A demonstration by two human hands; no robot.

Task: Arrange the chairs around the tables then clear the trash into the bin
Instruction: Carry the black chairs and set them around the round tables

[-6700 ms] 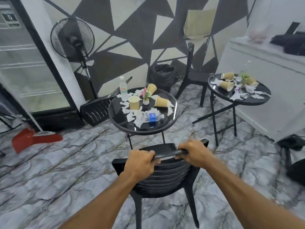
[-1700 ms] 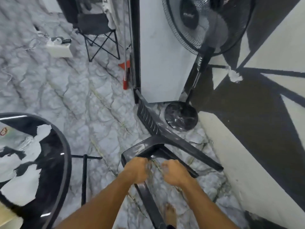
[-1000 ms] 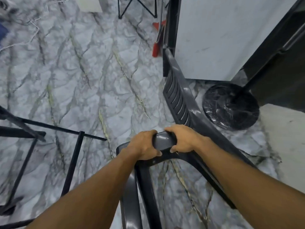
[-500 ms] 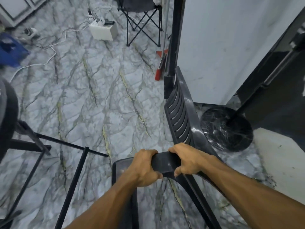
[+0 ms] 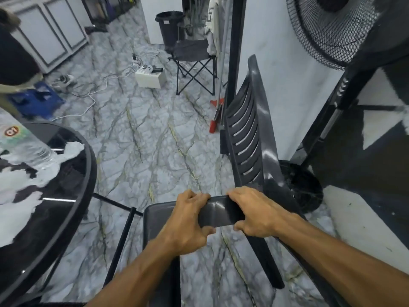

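Note:
A black plastic chair (image 5: 247, 138) lies tipped on its side, its slatted back pointing away from me and its legs toward me. My left hand (image 5: 188, 220) and my right hand (image 5: 254, 211) both grip the front edge of its seat, close together. To the left stands a round black glass table (image 5: 73, 196) with torn white paper (image 5: 44, 180) and a clear plastic bottle (image 5: 20, 142) on it. A black bin (image 5: 169, 27) stands far back by a white wall.
A standing fan (image 5: 332, 29) with a round base (image 5: 303, 187) is close on the right, by the patterned wall. A black folding chair (image 5: 194, 63), a white box with cables (image 5: 150, 78), a red dustpan (image 5: 215, 120) and a blue crate (image 5: 37, 103) lie further back.
The chair has risen in my hands and its back stands more upright. My view has lifted, so the table with its litter and the far room now show.

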